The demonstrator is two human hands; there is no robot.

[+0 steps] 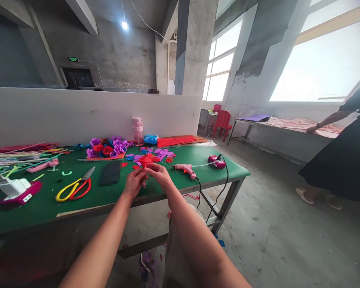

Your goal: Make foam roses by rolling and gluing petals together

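Note:
Both my hands meet over the front of the green table (156,188). My left hand (134,183) pinches the lower part of a red paper flower piece (147,159). Against it, the closed fingertips of my right hand (159,175) grip the same piece; its exact shape is partly hidden by the fingers. Loose purple petals (163,153) lie just behind. A pink glue gun (185,169) rests to the right of my right hand, its cord hanging off the edge. Left of my hands is a dark square pad (110,173).
Scissors with yellow and red handles (75,190), a power strip with a white plug (19,191) and bundled stems (6,168) lie left. Finished paper flowers (108,148), a pink bottle (137,130) and red paper (177,141) stand along the back. Another person (345,148) leans over a table at right.

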